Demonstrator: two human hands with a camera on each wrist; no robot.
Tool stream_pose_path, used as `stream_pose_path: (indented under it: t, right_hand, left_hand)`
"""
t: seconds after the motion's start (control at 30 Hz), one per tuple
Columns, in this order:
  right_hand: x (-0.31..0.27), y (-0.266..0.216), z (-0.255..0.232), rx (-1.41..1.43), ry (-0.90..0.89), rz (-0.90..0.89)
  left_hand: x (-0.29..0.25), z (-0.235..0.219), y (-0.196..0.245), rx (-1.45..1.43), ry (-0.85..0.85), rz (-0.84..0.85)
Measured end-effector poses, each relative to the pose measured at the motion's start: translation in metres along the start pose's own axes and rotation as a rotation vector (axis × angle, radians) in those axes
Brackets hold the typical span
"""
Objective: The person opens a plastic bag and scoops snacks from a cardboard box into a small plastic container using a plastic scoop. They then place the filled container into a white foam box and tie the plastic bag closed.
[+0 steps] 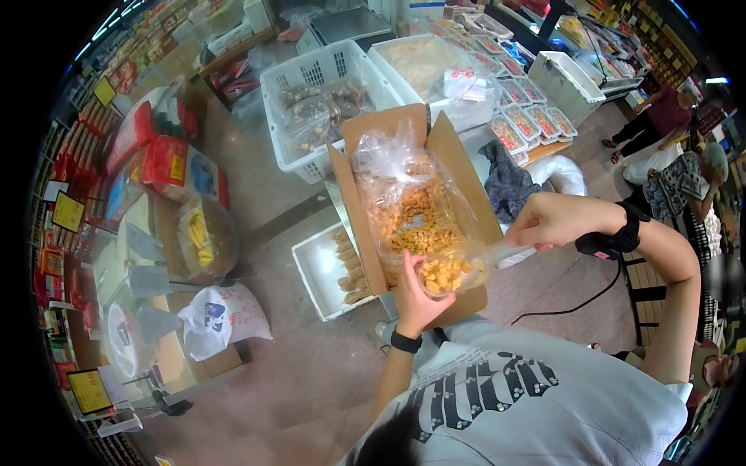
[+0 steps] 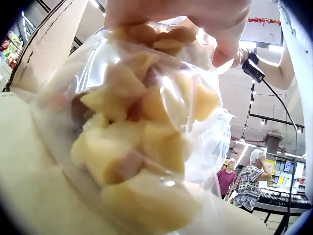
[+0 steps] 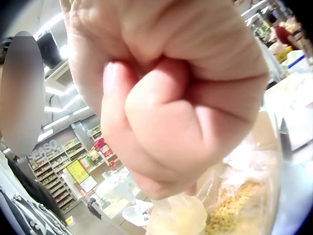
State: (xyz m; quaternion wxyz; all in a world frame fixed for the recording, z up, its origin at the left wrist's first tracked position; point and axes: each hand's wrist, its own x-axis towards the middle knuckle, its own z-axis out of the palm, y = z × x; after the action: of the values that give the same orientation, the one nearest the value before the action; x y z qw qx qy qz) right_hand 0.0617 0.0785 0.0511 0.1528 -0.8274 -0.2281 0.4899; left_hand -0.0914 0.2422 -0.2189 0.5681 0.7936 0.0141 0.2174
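A small clear plastic bag [image 1: 480,273] of pale yellow chunks [image 1: 443,274] hangs over the near end of an open cardboard box [image 1: 468,182]. My left hand [image 1: 420,301] holds the bag's filled part, thumb and fingers round its side. Close up in the left wrist view, that hand [image 2: 181,17] lies across the top of the chunks [image 2: 137,142]. My right hand [image 1: 553,221] is raised to the right, fingers curled on the bag's stretched neck. Curled fingers of the right hand [image 3: 166,112] fill the right wrist view. Inside the box, a plastic liner [image 1: 385,159] holds many orange-yellow pieces [image 1: 416,213].
A white foam tray [image 1: 311,272] of brown items sits left of the box. Behind stands a white crate [image 1: 280,116] of bagged goods. Packed trays [image 1: 528,124] line the counter at right. A white sack [image 1: 249,318] stands on the left. Two people [image 1: 660,116] are far right.
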Motion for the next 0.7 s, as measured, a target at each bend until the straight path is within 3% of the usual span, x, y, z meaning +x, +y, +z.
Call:
stream_pose_path:
  t: [0.2, 0.37, 0.57, 0.7]
  right_hand:
    - [0.008, -0.030, 0.012, -0.235, 0.001, -0.094]
    - [0.003, -0.042, 0.022, -0.159, 0.052, -0.109]
    - [0.003, -0.048, 0.029, -0.270, 0.053, -0.086]
    - [-0.004, -0.059, 0.027, -0.364, 0.051, -0.073]
  left_hand:
    - [0.001, -0.006, 0.010, 0.046, -0.015, 0.013]
    - [-0.001, -0.009, 0.010, -0.001, 0.025, -0.057]
    - [0.005, -0.018, 0.016, 0.165, -0.057, 0.018]
    - [0.009, -0.018, 0.021, 0.213, -0.015, 0.106]
